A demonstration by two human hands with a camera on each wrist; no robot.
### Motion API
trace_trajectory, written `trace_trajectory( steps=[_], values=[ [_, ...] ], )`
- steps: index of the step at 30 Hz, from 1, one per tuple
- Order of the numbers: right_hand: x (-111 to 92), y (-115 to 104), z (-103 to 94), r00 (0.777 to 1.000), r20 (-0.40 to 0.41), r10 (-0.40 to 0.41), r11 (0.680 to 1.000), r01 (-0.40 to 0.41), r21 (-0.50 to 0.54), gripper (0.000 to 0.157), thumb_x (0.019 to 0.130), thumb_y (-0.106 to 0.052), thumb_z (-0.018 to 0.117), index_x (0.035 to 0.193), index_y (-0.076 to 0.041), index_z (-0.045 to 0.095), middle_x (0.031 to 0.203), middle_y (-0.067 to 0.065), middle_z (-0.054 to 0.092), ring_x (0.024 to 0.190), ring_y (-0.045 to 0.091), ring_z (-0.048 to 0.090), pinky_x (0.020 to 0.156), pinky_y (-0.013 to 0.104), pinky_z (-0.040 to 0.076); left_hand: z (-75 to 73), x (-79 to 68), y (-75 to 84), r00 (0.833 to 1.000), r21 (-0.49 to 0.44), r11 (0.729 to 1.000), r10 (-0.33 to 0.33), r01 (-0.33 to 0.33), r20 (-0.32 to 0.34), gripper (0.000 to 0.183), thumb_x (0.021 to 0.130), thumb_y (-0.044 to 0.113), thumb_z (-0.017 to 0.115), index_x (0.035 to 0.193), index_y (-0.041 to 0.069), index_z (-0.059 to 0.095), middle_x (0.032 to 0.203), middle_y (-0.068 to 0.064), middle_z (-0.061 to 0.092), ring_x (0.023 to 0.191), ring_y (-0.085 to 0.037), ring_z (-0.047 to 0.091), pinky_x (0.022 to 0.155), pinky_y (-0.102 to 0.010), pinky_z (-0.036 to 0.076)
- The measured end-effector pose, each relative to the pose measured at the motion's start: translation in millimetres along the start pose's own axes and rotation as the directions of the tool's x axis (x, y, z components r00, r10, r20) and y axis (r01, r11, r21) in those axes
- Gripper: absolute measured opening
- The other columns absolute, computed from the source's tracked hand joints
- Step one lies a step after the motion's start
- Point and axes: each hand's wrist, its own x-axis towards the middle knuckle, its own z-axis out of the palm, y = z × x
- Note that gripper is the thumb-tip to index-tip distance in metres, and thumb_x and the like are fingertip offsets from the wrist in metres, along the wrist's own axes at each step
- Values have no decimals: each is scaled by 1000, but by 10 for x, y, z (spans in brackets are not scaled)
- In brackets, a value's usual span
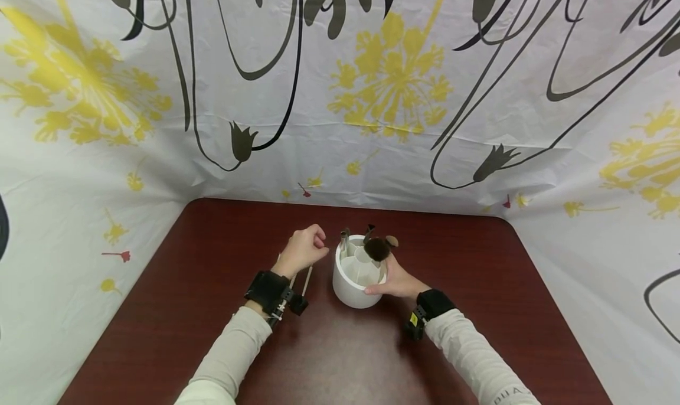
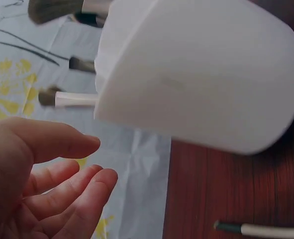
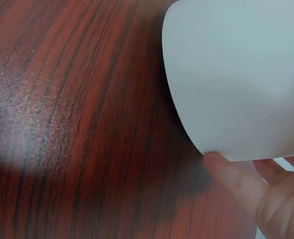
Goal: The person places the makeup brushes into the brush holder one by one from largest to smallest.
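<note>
A white round brush holder [image 1: 352, 290] with inner compartments stands on the table, several makeup brushes [image 1: 377, 249] upright in it. My right hand [image 1: 397, 280] grips its right side; in the right wrist view the thumb [image 3: 226, 172] presses on the holder's white wall [image 3: 231, 79]. Just left of the holder hovers my left hand [image 1: 304, 251], fingers loosely bent and holding nothing. The left wrist view has this hand [image 2: 62, 184] apart from the holder, near a small brush [image 2: 69, 99] that sticks out of the rim.
Thin brush handles [image 1: 307, 281] lie on the dark red-brown table [image 1: 223, 263] beside my left wrist, partly hidden by it. One handle [image 2: 271, 231] also shows low in the left wrist view. A patterned white cloth [image 1: 340, 175] hangs behind the table and along its sides.
</note>
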Motion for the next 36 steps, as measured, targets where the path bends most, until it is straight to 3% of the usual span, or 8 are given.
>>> trace_trajectory(
  steps=[4, 10, 13, 21, 28, 32, 36],
  values=[
    [-31, 7, 5, 1000, -1, -28, 998, 28, -58, 98, 68, -26, 79, 142, -19, 14, 139, 12, 20, 125, 26, 25, 99, 45, 26, -79, -13, -129, 999, 25, 999, -32, 32, 5, 23, 75, 13, 70, 93, 5, 58, 79, -5, 63, 66, -16, 59, 58, -28, 47],
    [-74, -9, 1, 999, 4, -52, 994, 52, -100, 99, 70, -30, 77, 143, -15, 11, 138, 17, 18, 126, 31, 24, 98, 48, 26, -195, -48, -301, 996, 44, 996, -81, 80, 27, 23, 77, 16, 68, 94, 5, 57, 81, -7, 63, 68, -17, 59, 60, -30, 46],
    [-90, -17, -18, 1000, 4, -11, 995, 11, -102, 102, 70, -27, 78, 143, -14, 9, 141, 16, 15, 129, 30, 22, 100, 52, 23, -234, -69, -367, 992, 74, 992, -107, 103, 62, 24, 78, 17, 67, 94, 5, 55, 83, -8, 62, 69, -18, 59, 60, -31, 46],
    [-109, 15, -52, 998, -46, -33, 999, 31, -40, 103, 64, -13, 81, 140, -7, 13, 139, 16, 25, 126, 30, 30, 100, 50, 25, -272, -117, -480, 985, 115, 985, -138, 126, 106, 29, 79, 20, 66, 98, 0, 55, 83, -9, 62, 67, -19, 58, 58, -31, 45],
    [-77, -41, -50, 999, -26, -39, 998, 38, -52, 120, 61, -19, 84, 141, 4, -3, 144, 28, 4, 132, 41, 9, 101, 60, 12, -264, -112, -530, 980, 118, 982, -158, 144, 119, 29, 81, 20, 65, 99, 0, 55, 84, -10, 61, 66, -18, 57, 58, -31, 45],
    [-54, -70, -58, 1000, -16, -4, 999, 3, -46, 122, 61, -18, 83, 142, 2, -6, 148, 24, -4, 135, 39, 0, 102, 60, 7, -270, -108, -543, 979, 119, 981, -167, 153, 113, 28, 81, 21, 64, 98, 1, 55, 85, -10, 62, 69, -19, 58, 59, -32, 45],
    [-37, -76, -84, 999, 17, 29, 1000, -29, -11, 119, 64, -12, 81, 144, -3, -6, 150, 20, -1, 136, 35, 1, 104, 57, 7, -267, -106, -583, 978, 126, 978, -179, 165, 109, 27, 81, 21, 64, 97, 1, 55, 85, -10, 62, 70, -20, 58, 60, -32, 46]
  ],
)
